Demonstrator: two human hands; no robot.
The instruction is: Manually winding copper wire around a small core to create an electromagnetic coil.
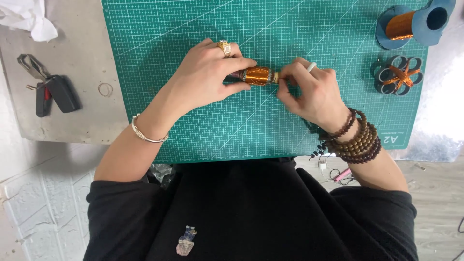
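Left hand (208,77) fingers pinching small copper-wound cylindrical coil (258,76) | right hand (311,92) fingers pinching its pale end | coil mid green gridded cutting mat (159,34) on grey counter (82,48)

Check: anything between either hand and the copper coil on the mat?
Nothing visible. The left hand already grips one end of the copper-wound coil, and the right hand pinches its other end. The green cutting mat around them shows nothing in the way.
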